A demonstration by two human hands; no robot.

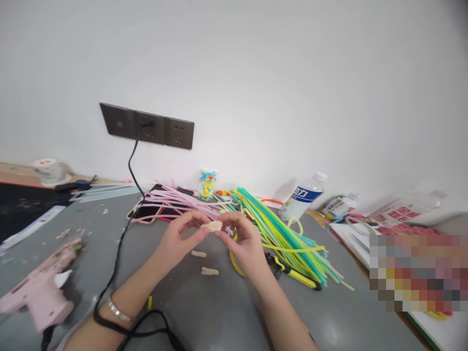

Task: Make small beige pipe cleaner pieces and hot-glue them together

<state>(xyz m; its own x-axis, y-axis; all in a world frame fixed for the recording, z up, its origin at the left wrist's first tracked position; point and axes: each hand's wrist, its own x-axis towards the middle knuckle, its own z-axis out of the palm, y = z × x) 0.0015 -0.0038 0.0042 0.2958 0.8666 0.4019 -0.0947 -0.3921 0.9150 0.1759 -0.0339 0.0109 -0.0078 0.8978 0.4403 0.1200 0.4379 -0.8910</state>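
Observation:
My left hand (185, 233) and my right hand (244, 238) meet above the grey table, fingers pinched on a small cream piece of folded pipe cleaner (212, 226). It lies level between both sets of fingertips, which hide its ends. Two similar cream pieces rest below the hands: a shorter folded piece (199, 254) and a longer folded piece (210, 271). Close to my right fingers is a small pale lilac piece (228, 231). Beside my right wrist lie yellow-and-black handled pliers (298, 277), partly covered by the hand and pipe cleaners.
Green and yellow pipe cleaners (288, 234) spread at right, pink ones (179, 201) behind my hands. A pink glue gun (44, 287) lies left. Its black cable (119, 253) crosses my left forearm. A bottle (303, 195) and a small figure (207, 185) stand by the wall.

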